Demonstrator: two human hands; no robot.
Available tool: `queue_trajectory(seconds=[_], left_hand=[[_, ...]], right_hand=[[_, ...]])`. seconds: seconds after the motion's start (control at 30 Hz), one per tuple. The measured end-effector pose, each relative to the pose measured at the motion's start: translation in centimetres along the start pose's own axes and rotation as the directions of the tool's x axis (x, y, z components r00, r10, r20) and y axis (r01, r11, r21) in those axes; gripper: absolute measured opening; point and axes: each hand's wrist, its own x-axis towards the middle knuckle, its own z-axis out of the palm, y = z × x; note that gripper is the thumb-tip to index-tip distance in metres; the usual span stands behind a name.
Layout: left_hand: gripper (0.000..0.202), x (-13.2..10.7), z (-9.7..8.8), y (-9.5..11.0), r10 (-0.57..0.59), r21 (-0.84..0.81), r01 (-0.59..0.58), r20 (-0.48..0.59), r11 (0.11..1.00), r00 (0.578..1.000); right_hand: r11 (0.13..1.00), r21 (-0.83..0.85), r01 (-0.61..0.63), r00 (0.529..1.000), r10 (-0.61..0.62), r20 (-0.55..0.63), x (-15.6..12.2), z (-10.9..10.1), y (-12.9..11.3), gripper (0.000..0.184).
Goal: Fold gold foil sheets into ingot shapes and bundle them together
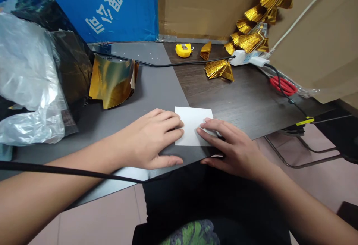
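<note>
A white rectangular paper sheet [191,125] lies where the grey mat [145,92] meets the dark wood-grain tabletop [246,96]. My left hand [151,138] rests on the mat, its fingertips on the sheet's left edge. My right hand [232,144] presses its fingers on the sheet's right side, which may be folded there. Neither hand clearly grips the sheet. A crumpled gold foil sheet [112,81] stands to the upper left, beyond my left hand. Folded gold foil fans [219,69] lie farther ahead.
A yellow tape measure [184,50], white power strip [243,56] and red-handled scissors [283,85] lie at the back. More gold fans [251,21] lean against cardboard [201,6]. Plastic bags [28,77] bulk at left. A black cable [69,170] crosses my left forearm.
</note>
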Motion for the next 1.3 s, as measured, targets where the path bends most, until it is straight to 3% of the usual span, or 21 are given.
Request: queue_trajectory(seconds=[0.17, 0.3, 0.4, 0.47, 0.57, 0.67, 0.87, 1.07, 1.17, 1.3], left_hand=[[0.061, 0.2, 0.2, 1.3, 0.072, 0.011, -0.072, -0.006, 0.997, 0.997], [0.055, 0.3, 0.3, 1.6, 0.106, 0.032, -0.105, -0.006, 0.994, 0.994], [0.054, 0.3, 0.3, 1.1, 0.071, -0.059, -0.073, -0.037, 0.996, 0.997], [0.056, 0.2, 0.5, 0.5, 0.012, -0.124, -0.021, -0.077, 0.992, 0.997], [0.048, 0.0, 0.8, -0.3, -0.112, -0.101, 0.102, -0.091, 0.99, 0.99], [0.044, -0.1, 1.0, -0.4, -0.163, -0.026, 0.161, -0.063, 0.987, 0.985], [0.043, -0.1, 0.6, -0.3, -0.081, -0.031, 0.079, -0.078, 0.996, 0.994], [0.047, 0.0, 0.4, -0.2, 0.103, -0.13, -0.106, -0.03, 0.986, 0.994], [0.05, 0.2, 0.2, 0.5, 0.095, -0.131, -0.097, -0.02, 0.987, 0.995], [0.054, 0.7, -0.3, 2.7, 0.038, 0.024, -0.039, 0.052, 0.999, 0.998]], right_hand=[[0.999, -0.013, 0.042, 0.994, -0.043, -0.104, -0.7, 0.4, -0.8, 0.043], [0.998, 0.018, 0.066, 0.989, -0.063, -0.13, -0.8, 0.4, -1.0, 0.031], [0.996, 0.039, 0.086, 0.989, -0.08, -0.121, -0.9, 0.2, -0.8, 0.029], [0.993, 0.063, 0.104, 0.991, -0.098, -0.09, -0.8, -0.1, -0.6, 0.035], [0.986, 0.118, 0.115, 0.993, -0.112, -0.03, -0.6, -0.6, -0.1, 0.066], [0.988, 0.141, 0.064, 0.997, -0.068, 0.022, 0.0, -1.0, 0.7, 0.044], [0.975, 0.211, 0.075, 0.994, -0.09, 0.066, 2.9, -0.7, 4.2, 0.022], [0.836, 0.503, 0.221, 0.924, -0.344, 0.167, 7.4, -0.4, 7.3, 0.027], [0.785, 0.573, 0.237, 0.885, -0.417, 0.205, 9.3, -0.2, 7.7, 0.022], [0.731, 0.601, 0.322, 0.82, -0.533, 0.209, 11.0, 0.1, 8.3, 0.022]])
